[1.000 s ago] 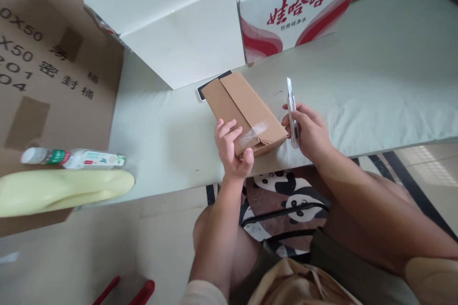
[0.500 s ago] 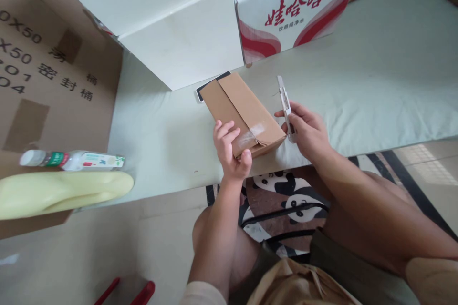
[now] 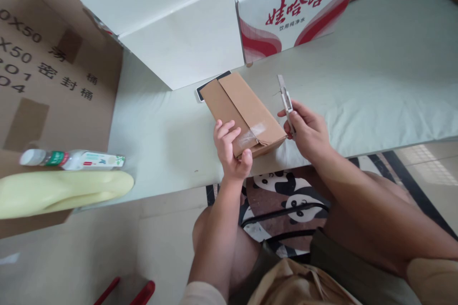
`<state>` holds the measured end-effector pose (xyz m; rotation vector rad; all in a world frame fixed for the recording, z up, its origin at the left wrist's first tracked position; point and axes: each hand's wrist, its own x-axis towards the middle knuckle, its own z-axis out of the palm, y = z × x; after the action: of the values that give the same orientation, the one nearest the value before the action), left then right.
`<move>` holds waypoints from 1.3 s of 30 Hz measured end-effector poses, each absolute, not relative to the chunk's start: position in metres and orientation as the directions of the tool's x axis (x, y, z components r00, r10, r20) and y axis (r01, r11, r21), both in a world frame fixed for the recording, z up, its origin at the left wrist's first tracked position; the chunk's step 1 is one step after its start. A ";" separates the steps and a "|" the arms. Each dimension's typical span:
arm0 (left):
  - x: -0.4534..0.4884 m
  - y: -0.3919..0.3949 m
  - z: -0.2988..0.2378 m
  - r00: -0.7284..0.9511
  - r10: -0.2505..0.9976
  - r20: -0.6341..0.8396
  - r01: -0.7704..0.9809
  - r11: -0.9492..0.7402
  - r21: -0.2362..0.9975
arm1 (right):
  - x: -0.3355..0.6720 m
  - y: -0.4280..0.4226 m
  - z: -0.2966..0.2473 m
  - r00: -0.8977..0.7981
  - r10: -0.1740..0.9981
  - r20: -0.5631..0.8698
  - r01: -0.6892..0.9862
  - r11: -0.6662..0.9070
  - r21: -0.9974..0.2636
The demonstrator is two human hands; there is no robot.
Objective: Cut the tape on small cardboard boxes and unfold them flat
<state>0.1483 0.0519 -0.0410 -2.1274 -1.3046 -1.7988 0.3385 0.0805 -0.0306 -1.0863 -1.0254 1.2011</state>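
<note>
A small brown cardboard box (image 3: pixel 246 105) rests tilted on the pale green cloth, its near end towards me. Clear tape (image 3: pixel 252 134) crosses the seam between its top flaps near that end. My left hand (image 3: pixel 231 147) grips the near left corner, fingers on top and thumb at the end face. To the right of the box, my right hand (image 3: pixel 309 131) holds a box cutter (image 3: pixel 286 99) with its blade out and pointing away from me. The blade is apart from the cardboard. Partly hidden beyond the box's far end lies a flat dark object with a white edge (image 3: pixel 201 94).
White cartons (image 3: pixel 186 43) stand behind, one with red lettering (image 3: pixel 296 14). At left are a large brown carton (image 3: pixel 71 105), a plastic bottle (image 3: pixel 77 159) and a pale yellow object (image 3: pixel 67 190). The cloth-covered table (image 3: pixel 375 76) ends just before my knees.
My right hand has shifted very slightly, turning the box cutter a little, and its fingers sit a bit differently on the handle. The box and my left hand have stayed in place.
</note>
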 end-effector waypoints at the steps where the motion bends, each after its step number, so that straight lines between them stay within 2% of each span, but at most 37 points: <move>1: 0.148 0.052 -0.041 -0.043 0.546 0.837 0.619 -0.642 0.451 | 0.338 0.080 -0.031 0.085 0.996 0.032 -0.177 0.047 -0.983; 13: 0.148 0.051 -0.040 -0.033 0.546 0.837 0.630 -0.639 0.441 | 0.338 0.079 -0.034 0.071 0.995 0.065 -0.133 0.074 -0.988; 20: 0.148 0.051 -0.039 -0.028 0.551 0.834 0.660 -0.616 0.429 | 0.340 0.078 -0.034 0.117 0.989 0.093 -0.197 0.114 -0.974; 27: 0.148 0.051 -0.040 -0.024 0.561 0.827 0.681 -0.597 0.425 | 0.342 0.076 -0.032 0.069 0.997 0.032 -0.297 0.051 -0.953; 34: 0.148 0.051 -0.039 -0.028 0.550 0.835 0.633 -0.636 0.441 | 0.344 0.077 -0.032 0.179 0.973 0.142 -0.075 0.158 -0.985; 39: 0.148 0.050 -0.039 -0.026 0.554 0.832 0.632 -0.636 0.443 | 0.345 0.078 -0.038 0.218 0.959 0.181 -0.058 0.197 -0.979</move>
<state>0.1480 0.0504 -0.0386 -2.1439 -1.3089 -1.7722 0.3451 0.0781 -0.0380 -1.1061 -1.0815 0.9524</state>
